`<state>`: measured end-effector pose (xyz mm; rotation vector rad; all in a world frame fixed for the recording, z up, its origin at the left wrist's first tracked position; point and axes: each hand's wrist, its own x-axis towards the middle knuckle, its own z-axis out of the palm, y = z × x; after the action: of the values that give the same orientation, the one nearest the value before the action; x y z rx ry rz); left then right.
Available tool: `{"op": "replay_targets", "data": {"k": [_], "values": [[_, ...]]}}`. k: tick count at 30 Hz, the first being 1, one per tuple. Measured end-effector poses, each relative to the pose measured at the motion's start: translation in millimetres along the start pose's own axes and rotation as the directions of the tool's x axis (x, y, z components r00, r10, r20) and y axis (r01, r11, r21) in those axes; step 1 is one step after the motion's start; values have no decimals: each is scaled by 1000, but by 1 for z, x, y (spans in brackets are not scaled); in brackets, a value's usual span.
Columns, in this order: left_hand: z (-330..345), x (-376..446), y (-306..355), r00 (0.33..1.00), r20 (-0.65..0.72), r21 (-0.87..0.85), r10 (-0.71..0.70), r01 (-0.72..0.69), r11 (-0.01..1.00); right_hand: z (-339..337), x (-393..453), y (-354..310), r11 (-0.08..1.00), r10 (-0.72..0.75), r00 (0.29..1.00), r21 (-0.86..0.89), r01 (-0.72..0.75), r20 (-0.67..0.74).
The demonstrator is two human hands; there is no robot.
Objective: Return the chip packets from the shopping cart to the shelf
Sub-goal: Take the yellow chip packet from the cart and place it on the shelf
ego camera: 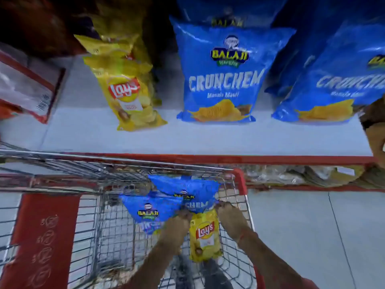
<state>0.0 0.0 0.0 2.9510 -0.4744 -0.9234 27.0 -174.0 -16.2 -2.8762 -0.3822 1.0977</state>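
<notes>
White shelf board with a red front edge (187,140) carries a yellow Lay's packet (127,94) and blue Balaji Crunchem packets (220,76). Below it stands a wire shopping cart with red trim (241,184). Inside, both hands reach down: the left hand (177,228) and the right hand (231,217) each close their fingers on a lower corner of a blue Balaji packet (187,188). A second blue packet (149,211) and a small yellow Lay's packet (205,236) lie beside it.

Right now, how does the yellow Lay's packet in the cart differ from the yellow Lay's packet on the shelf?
The cart Lay's packet lies in the wire cart between both hands; the shelf Lay's packet stands leaning on the white shelf, untouched. The cart packet is alone; the shelf packet fronts a row of others. Both share the yellow bag and red logo.
</notes>
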Motion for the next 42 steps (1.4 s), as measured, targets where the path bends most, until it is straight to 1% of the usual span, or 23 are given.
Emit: {"op": "replay_targets", "data": {"k": [1,2,3,4,5,7,8,10,11,13,16,18,19,21,22,23,27,30,33,36,38,40,42], "values": [[2,7,3,999,-29,82,-28,31,996,17,14,3,1000,6,1000,16,-5,-28],[10,14,8,1000,-24,67,-20,21,998,27,23,5,999,-34,997,-19,33,-70],[16,19,13,996,79,43,-28,24,999,50,38,9,995,-90,996,-36,90,-7],[18,23,17,987,152,19,-44,41,999,64,50,13,986,-158,987,-62,155,-40],[20,26,21,983,175,15,-62,60,998,68,55,13,973,-204,976,-124,194,-74],[23,29,23,989,118,-2,-91,91,996,48,43,9,989,-92,996,-111,93,17],[19,28,25,989,120,1,-86,87,996,31,29,5,987,-89,995,-136,82,-47],[12,18,25,989,128,-11,-77,79,997,11,13,2,985,-150,989,-81,150,-1],[8,12,23,992,110,-5,-66,67,998,11,6,4,987,-145,989,-66,146,20],[2,-3,20,996,70,-2,-50,50,999,9,-10,7,990,-137,990,20,137,-26],[1,-29,9,998,-7,-35,-65,64,997,-3,-42,5,952,-122,986,269,149,-113],[-5,-46,0,988,-109,-163,-105,87,983,-16,-60,2,912,-102,976,374,168,-190],[-11,-54,-4,975,-179,-277,-133,80,958,-24,-68,-1,892,-95,967,411,187,-234],[-25,-68,-15,924,-324,-526,-205,4,850,-42,-80,-6,852,-85,937,462,245,-339],[-36,-75,-19,894,-378,-609,-243,-42,792,-52,-85,-8,840,-73,917,472,269,-393],[-47,-82,-23,865,-423,-644,-271,-78,761,-63,-89,-10,826,-62,893,479,298,-447],[-99,-104,-37,735,-594,-637,-326,-182,749,-118,-107,-23,810,-77,750,398,431,-656],[-142,-110,-50,639,-683,-633,-354,-276,723,-160,-114,-33,814,-66,673,350,463,-736],[-182,-114,-64,552,-767,-572,-328,-355,739,-200,-120,-44,793,-54,574,315,522,-817],[-220,-118,-76,466,-818,-532,-336,-392,751,-239,-123,-58,770,-38,475,277,575,-879],[-243,-118,-84,391,-856,-487,-339,-387,783,-263,-123,-66,773,-49,400,219,595,-915],[-260,-115,-94,341,-868,-479,-360,-388,788,-282,-119,-74,767,-63,372,193,612,-926],[-270,-108,-104,331,-864,-492,-380,-392,777,-294,-111,-79,770,-66,366,186,610,-928]]}}
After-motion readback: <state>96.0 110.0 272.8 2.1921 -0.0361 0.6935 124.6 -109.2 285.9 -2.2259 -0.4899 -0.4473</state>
